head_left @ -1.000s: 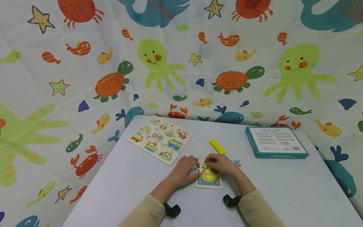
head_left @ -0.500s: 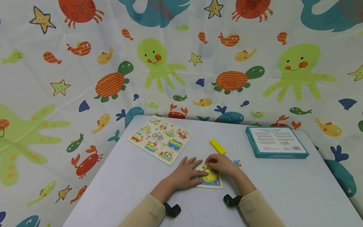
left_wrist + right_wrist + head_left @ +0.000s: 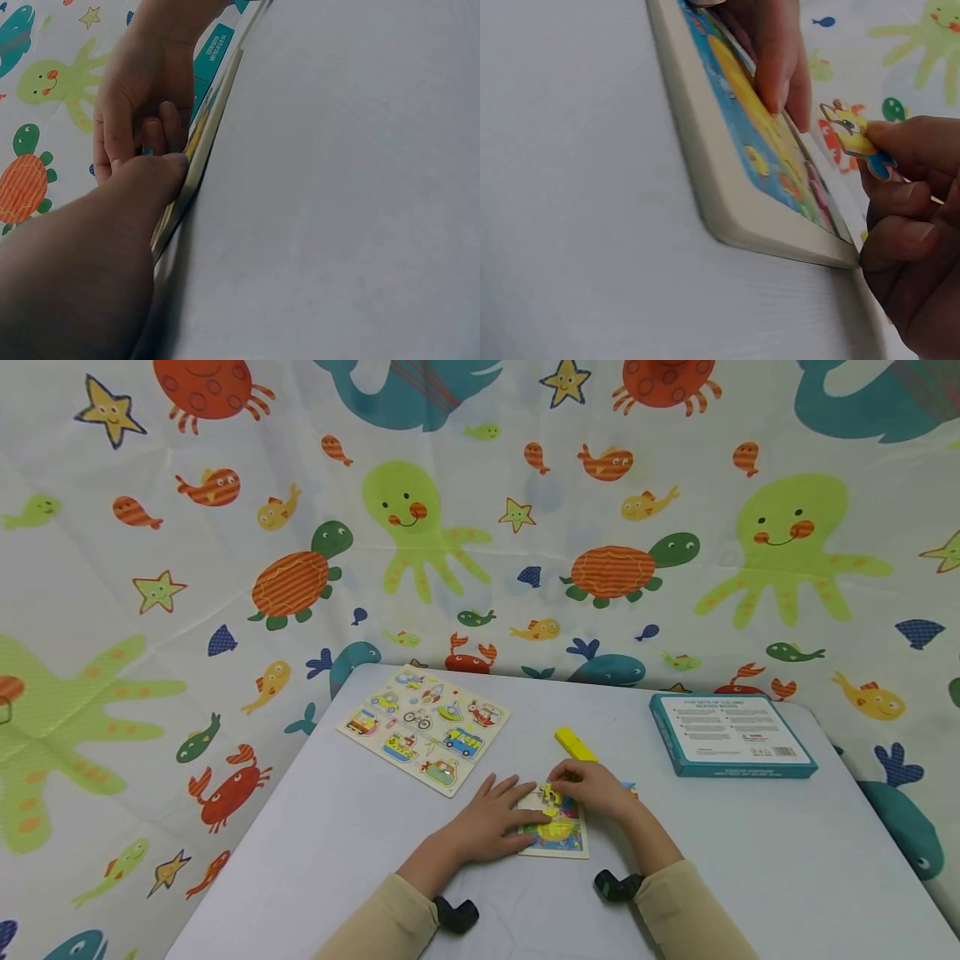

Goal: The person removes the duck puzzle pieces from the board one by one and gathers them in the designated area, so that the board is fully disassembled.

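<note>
A small wooden jigsaw board [image 3: 555, 853] with a yellow picture on blue lies before me, its pale rim [image 3: 716, 199] close in the right wrist view. My left hand [image 3: 491, 822] rests on the board's left side, fingers spread and reaching over the picture. Between thumb and fingers, my right hand [image 3: 588, 787] pinches a yellow jigsaw piece [image 3: 845, 133] with a printed eye and a blue tip. That piece is raised over the board's upper part, tilted in the right wrist view. My right fingers cover some of the picture.
A larger board of vehicle pictures [image 3: 423, 727] lies back left. Beyond the right hand is a yellow block [image 3: 573, 743]. A blue and orange piece [image 3: 632, 788] is partly hidden behind the right wrist. At the back right sits a teal box [image 3: 735, 735]; a patterned cloth hangs behind.
My left fingers have spread and moved farther over the board. My right hand has shifted slightly up and right, lifting the yellow jigsaw piece from the board.
</note>
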Tool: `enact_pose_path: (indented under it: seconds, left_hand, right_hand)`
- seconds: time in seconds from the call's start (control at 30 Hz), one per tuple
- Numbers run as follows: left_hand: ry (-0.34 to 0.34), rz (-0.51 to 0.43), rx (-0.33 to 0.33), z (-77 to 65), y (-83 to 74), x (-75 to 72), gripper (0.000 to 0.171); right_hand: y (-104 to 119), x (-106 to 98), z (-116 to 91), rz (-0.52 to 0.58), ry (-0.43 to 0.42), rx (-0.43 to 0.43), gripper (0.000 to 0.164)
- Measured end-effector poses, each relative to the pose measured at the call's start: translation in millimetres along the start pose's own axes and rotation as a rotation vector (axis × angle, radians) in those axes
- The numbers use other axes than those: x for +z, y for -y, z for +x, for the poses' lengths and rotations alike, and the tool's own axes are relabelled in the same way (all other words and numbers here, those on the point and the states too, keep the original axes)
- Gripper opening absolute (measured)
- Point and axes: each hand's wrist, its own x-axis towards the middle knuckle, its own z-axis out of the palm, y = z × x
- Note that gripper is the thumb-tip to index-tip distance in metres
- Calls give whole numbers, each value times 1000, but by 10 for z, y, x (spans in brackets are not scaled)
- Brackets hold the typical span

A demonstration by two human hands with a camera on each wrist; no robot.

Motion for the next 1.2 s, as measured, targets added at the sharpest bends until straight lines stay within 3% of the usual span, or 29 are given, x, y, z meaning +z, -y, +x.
enact_pose_path:
  seconds: [0.3, 0.43, 1.0, 1.2]
  left_hand:
    - [-11, -21, -7, 1, -8, 1, 42]
    - [-17, -20, -4, 2, -1, 4, 42]
    - [-21, -24, -3, 0, 9, 20, 42]
    - [-14, -33, -8, 1, 10, 34, 42]
  right_hand:
    - [-19, -262, -66, 106, -4, 15, 16]
    - [-75, -436, -116, 85, -29, 28, 21]
    - [-498, -1041, -437, 82, -46, 104, 31]
    - [-763, -1200, -557, 68, -59, 131, 36]
